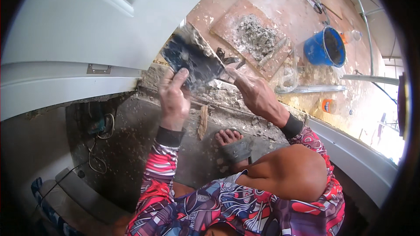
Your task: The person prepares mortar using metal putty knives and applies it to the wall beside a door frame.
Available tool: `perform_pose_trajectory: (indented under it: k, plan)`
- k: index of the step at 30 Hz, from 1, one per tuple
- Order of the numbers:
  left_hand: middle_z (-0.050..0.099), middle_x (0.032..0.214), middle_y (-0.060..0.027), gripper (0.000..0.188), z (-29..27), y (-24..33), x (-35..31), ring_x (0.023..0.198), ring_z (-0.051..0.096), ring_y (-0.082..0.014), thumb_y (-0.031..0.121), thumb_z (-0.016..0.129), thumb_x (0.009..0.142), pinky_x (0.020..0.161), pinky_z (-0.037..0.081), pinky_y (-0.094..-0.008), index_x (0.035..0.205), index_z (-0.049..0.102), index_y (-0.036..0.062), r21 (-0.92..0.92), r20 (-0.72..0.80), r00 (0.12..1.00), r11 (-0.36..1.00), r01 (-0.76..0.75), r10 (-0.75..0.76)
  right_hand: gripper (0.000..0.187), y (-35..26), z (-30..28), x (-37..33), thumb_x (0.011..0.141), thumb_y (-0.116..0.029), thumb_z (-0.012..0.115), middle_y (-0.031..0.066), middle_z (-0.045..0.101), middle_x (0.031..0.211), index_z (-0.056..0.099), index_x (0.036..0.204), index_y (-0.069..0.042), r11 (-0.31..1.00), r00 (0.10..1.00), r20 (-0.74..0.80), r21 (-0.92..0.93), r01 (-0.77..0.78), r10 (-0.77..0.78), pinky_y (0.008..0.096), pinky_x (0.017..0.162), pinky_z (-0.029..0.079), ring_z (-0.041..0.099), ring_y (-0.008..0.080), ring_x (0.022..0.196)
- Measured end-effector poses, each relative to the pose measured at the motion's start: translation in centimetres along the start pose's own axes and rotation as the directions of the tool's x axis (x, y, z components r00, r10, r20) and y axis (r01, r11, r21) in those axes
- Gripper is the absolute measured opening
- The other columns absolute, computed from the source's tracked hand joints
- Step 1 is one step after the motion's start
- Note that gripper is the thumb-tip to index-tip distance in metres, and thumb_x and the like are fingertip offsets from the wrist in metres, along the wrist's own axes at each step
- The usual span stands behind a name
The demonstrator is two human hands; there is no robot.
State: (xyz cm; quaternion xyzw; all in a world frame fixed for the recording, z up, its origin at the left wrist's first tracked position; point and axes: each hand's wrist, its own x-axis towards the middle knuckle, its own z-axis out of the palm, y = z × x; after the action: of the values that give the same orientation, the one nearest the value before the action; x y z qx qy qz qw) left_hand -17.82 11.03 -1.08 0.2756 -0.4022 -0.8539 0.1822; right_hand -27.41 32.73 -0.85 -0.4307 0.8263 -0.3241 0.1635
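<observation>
White door [87, 30] with metal plate [99, 68], splintered wood strip [203, 122], orange-labelled bottle [328, 105].

Head-worn fisheye looking down, close

Tilted between left hand [174, 98] and right hand [260, 98]: dark, flat, roughly rectangular plate [186, 57], streaked with grey mortar [200, 78]

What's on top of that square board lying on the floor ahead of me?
A loose heap of grey, lumpy material sits on the board. The board's surface beneath the heap is covered, so I can't see that part.
</observation>
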Motion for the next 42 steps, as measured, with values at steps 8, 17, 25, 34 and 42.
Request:
perform_pose_trajectory:
  k: [8, 17, 25, 34, 42]
  plan:
    - [0.069, 0.091, -0.0081, 0.009, 0.9, 3.4, 0.3, 0.074, 0.063, -0.0173, 0.003, 0.066, 0.089, 0.067, 0.049, -0.0272, 0.096, 0.067, -0.0035, 0.722, 0.354, 0.837, 0.446, -0.528, 0.417, 0.027, 3.4, 1.0, 1.1, 0.099, -0.011, 0.046, 0.0097, 0.065, 0.102, 0.051, 0.123, -0.001, 0.044, 0.834, 0.044, 0.996, -0.082, 0.551, 0.0324, 0.063, 0.063, 0.07, 0.0188, 0.076]
    - [0.069, 0.1, -0.0191, 0.041, 1.6, 2.2, 2.5, 0.085, 0.069, -0.0308, -0.004, 0.065, 0.08, 0.072, 0.056, -0.0374, 0.121, 0.063, -0.0012, 0.576, 0.795, 0.51, -0.147, -0.804, 0.328, 0.01, 1.7, -1.8, 3.8, 0.099, -0.009, 0.049, 0.0101, 0.066, 0.095, 0.053, 0.107, -0.003, -0.066, 0.879, -0.06, 0.992, 0.104, 0.473, 0.0356, 0.06, 0.062, 0.07, 0.0198, 0.071]
    - [0.069, 0.101, -0.0201, 0.031, -3.0, 2.3, 5.4, 0.08, 0.067, -0.0377, 0.005, 0.061, 0.087, 0.071, 0.053, -0.041, 0.118, 0.066, 0.0008, 0.669, 0.741, 0.635, -0.311, -0.675, 0.218, 0.01, 4.4, -3.5, 3.1, 0.098, -0.01, 0.053, 0.007, 0.067, 0.089, 0.057, 0.106, -0.005, -0.106, 0.921, -0.083, 0.985, 0.133, 0.38, 0.0354, 0.058, 0.06, 0.071, 0.0195, 0.07]
    - [0.066, 0.107, -0.0264, 0.04, -8.1, -8.1, 18.9, 0.103, 0.064, -0.0401, 0.02, 0.06, 0.082, 0.09, 0.05, -0.0423, 0.119, 0.065, 0.0055, 0.876, 0.481, 0.863, 0.104, -0.47, -0.154, 0.032, 11.3, -2.8, -5.6, 0.102, -0.015, 0.044, 0.0064, 0.063, 0.124, 0.049, 0.133, -0.009, -0.188, 0.885, -0.023, 0.974, 0.124, 0.466, 0.035, 0.096, 0.049, 0.061, 0.0188, 0.114]
    - [0.065, 0.118, -0.0202, 0.042, -9.8, -18.8, 33.0, 0.109, 0.063, -0.0386, 0.019, 0.052, 0.083, 0.097, 0.049, -0.0494, 0.124, 0.065, 0.0153, 0.67, 0.322, 0.748, -0.418, -0.613, -0.58, 0.028, 12.3, -0.3, -6.6, 0.1, -0.018, 0.046, 0.0056, 0.066, 0.115, 0.054, 0.127, -0.012, -0.184, 0.576, 0.075, 0.974, 0.134, 0.814, 0.0319, 0.066, 0.057, 0.069, 0.0167, 0.093]
